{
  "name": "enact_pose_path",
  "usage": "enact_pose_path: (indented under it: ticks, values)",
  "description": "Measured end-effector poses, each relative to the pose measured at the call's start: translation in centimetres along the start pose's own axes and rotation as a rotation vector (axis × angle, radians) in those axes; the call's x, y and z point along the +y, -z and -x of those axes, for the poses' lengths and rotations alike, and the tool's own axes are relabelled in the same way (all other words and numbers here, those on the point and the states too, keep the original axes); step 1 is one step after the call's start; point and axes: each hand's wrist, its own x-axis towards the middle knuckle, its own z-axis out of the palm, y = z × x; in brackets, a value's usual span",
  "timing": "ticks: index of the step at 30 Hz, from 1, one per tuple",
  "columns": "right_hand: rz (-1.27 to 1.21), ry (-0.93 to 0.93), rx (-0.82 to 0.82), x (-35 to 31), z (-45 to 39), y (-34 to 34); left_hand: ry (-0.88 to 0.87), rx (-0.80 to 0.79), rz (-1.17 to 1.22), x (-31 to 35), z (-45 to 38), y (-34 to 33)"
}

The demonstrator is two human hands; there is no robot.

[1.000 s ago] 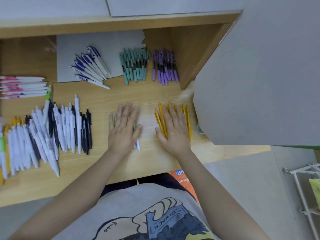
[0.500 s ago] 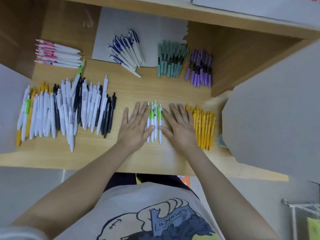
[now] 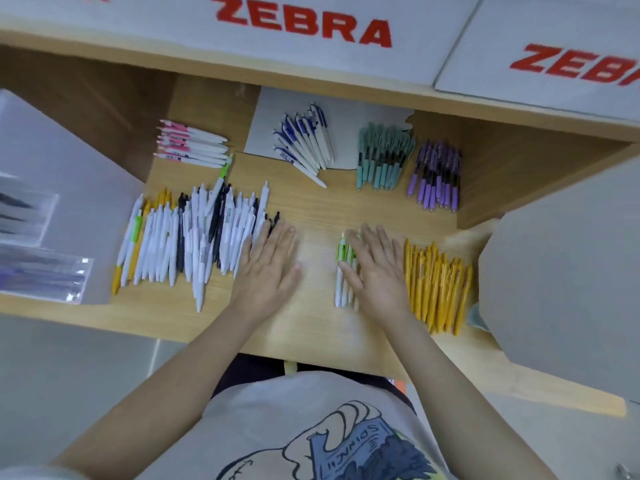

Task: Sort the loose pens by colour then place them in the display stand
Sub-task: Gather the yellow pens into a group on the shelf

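Resting both palms flat, fingers spread, gripping nothing: your right hand [image 3: 375, 271] covers the green-clip pens [image 3: 343, 271], left hand [image 3: 268, 268] touches the unsorted pile [image 3: 194, 233] w/ fingertips, so a careless sweep could re-mix colours.

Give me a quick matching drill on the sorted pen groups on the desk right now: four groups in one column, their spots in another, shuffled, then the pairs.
Column 1
1. pink pens
2. yellow pens
3. purple pens
4. green-clip pens

Column 2
A. far right of the back row, beside the teal pens
B. partly under the right hand
C. back left, above the unsorted pile
D. front, just right of the right hand

Pairs: 1-C, 2-D, 3-A, 4-B
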Motion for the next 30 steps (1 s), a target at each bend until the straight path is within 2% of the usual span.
enact_pose_path:
  ticks: [5, 9, 13, 18, 25, 30]
  values:
    - [-0.079, 0.129, -0.006, -8.0, -4.2, -2.9, 0.272, 0.117, 0.0, -8.6, 3.5, 3.3]
    - [-0.101, 0.227, -0.074, -13.9, -8.2, -5.5, 0.367, 0.098, -0.07, -15.4, 4.9, 4.3]
    - [-0.082, 0.274, -0.118, -19.5, -12.2, -7.3, 0.319, 0.034, -0.072, -19.3, 4.9, 4.0]
    - [-0.125, 0.259, -0.176, -25.0, -17.3, -9.8, 0.259, 0.084, -0.091, -20.0, 4.9, 2.7]
    - [0.039, 0.144, -0.423, -27.1, -21.8, -10.6, 0.233, 0.14, -0.115, -20.1, 4.7, 2.2]
    - [-0.053, 0.053, -0.473, -28.0, -22.6, -10.6, 0.225, 0.17, -0.132, -20.2, 4.7, 1.8]
